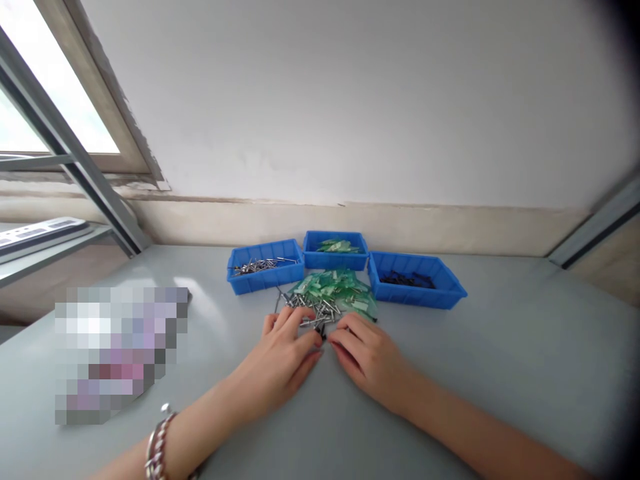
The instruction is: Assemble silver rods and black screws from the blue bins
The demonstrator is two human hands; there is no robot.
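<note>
On the tabletop (530, 347), the left bin (267, 280) holds metal pins (257, 267). Nearer, the left hand (283, 353) pinches a dark piece (321, 331), just in front of loose pins (326, 311) and green bags (333, 285). The right hand (371, 353), curled, is near this piece; whether it grips something, one cannot tell. The right bin (415, 294) contains black parts (406, 279).

There are three blue bins (336, 262), one left hand (283, 350), one right hand (375, 353) and one counter (525, 333); metal pins (325, 309) and green packets (327, 285) (heaped, overlapping) are too many to count.
</note>
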